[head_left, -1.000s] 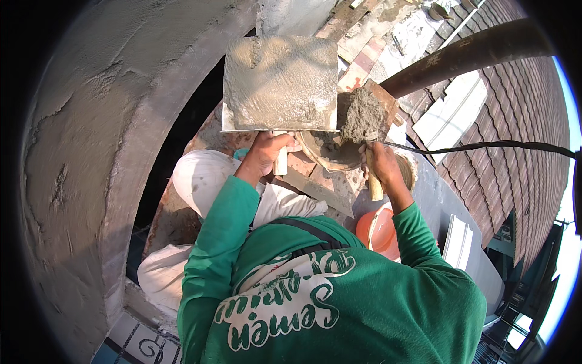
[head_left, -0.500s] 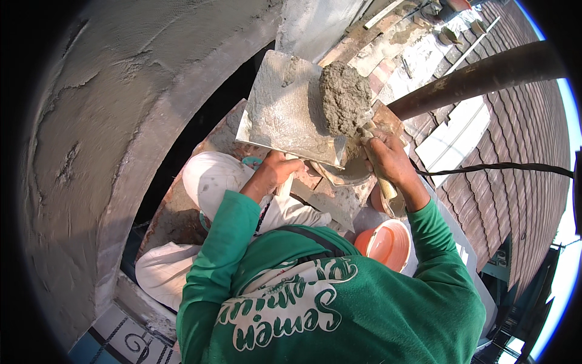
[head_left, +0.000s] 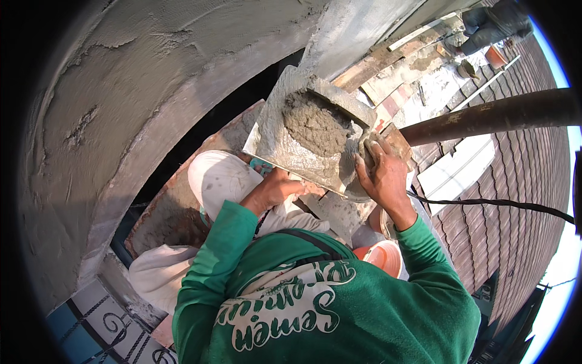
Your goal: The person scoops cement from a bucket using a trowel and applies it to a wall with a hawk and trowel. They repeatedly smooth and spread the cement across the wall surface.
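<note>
Your left hand [head_left: 276, 188] gripped the handle under the hawk board [head_left: 297, 151]; your right hand [head_left: 382, 176], closed on the trowel [head_left: 339, 100], stood nearer the mortar [head_left: 315, 124], which lay up-left of it.

Flat square mortar board [head_left: 285, 142] sits centre, tilted, just below the curved plastered concrete arch [head_left: 121, 91] that fills the left. Heap of wet grey mortar [head_left: 315, 124] lies on the board's upper right. Left hand [head_left: 273, 189] is under the board's lower edge; right hand [head_left: 382, 176] is at its right edge, against the mortar. Rusty round metal pipe [head_left: 491, 115] runs out to the right, behind the right hand. Round orange bucket [head_left: 385, 258] sits below the right forearm. Ribbed tiled roof [head_left: 515, 182] is far right.
</note>
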### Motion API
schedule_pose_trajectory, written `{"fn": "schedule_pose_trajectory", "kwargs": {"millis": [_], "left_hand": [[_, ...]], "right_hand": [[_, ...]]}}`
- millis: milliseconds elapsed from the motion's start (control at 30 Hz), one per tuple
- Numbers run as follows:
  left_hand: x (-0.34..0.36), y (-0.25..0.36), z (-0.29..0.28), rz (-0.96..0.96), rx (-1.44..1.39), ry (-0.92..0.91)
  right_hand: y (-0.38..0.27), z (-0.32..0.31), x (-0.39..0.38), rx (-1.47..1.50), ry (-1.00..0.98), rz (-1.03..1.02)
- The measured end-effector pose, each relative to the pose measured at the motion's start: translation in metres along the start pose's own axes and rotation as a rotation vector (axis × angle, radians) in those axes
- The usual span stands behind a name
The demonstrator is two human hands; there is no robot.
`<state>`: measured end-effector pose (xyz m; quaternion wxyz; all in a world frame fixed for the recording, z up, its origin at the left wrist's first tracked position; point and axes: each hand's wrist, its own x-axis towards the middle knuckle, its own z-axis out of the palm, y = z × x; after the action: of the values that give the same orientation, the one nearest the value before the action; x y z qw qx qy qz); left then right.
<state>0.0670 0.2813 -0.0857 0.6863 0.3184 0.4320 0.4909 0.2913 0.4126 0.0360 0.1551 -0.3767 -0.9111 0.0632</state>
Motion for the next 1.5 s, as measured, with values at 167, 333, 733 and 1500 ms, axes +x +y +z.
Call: {"fn": "schedule_pose_trajectory", "kwargs": {"millis": [167,333,733,1500], "left_hand": [[-0.014,-0.002,-0.009,-0.068,-0.016,0.011],[-0.05,0.009,-0.01,0.077,0.045,0.104],[-0.18,0.014,-0.014,0.029,-0.141,0.403],[-0.338,-0.03,-0.035,0.102,-0.426,0.633]], "right_hand": [[0.029,-0.013,-0.012,0.323,0.254,0.241],[0.081,-0.018,-0.042,-0.143,-0.204,0.576],[0.014,0.028,-0.064,0.167,-0.228,-0.054],[0.0,0.146,-0.287,0.083,-0.844,-0.065]]}}
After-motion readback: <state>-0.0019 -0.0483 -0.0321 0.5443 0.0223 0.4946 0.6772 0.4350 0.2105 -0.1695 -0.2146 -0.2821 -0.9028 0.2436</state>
